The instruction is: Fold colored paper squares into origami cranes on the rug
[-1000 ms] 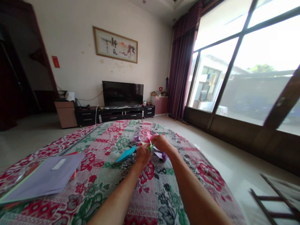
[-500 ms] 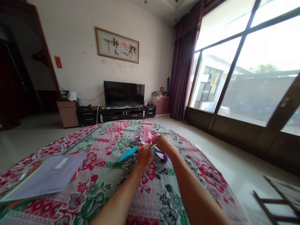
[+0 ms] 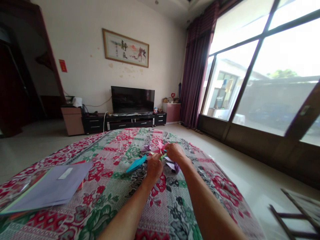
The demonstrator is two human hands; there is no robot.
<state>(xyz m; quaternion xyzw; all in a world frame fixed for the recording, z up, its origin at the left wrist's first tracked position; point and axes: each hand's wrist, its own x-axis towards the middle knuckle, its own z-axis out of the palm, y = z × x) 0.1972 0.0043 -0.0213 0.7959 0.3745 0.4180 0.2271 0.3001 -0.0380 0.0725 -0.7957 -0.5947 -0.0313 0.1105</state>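
Note:
My left hand [image 3: 154, 166] is closed, its fingertips on a small green piece of folded paper [image 3: 163, 156] above the table. Right beside it, my right hand [image 3: 175, 154] pinches at the far end of that green paper; the fingers hide most of it. Just beyond the hands lies a pink folded paper piece [image 3: 160, 145], with a purple one [image 3: 146, 147] to its left. A long blue folded paper piece [image 3: 136, 164] rests left of my left hand. Under my right wrist sits another purple folded piece [image 3: 176, 167], partly covered.
A stack of purple, green and orange paper sheets [image 3: 50, 190] lies at the left of the round table, which has a flowered cloth [image 3: 110, 196]. Past the table stand a television [image 3: 132, 100] and a low black cabinet [image 3: 122, 125]. A dark-framed chair or stool [image 3: 291, 215] is at lower right.
The hands stay almost in place at the green paper, with only slight finger movement. The papers on the table lie as before.

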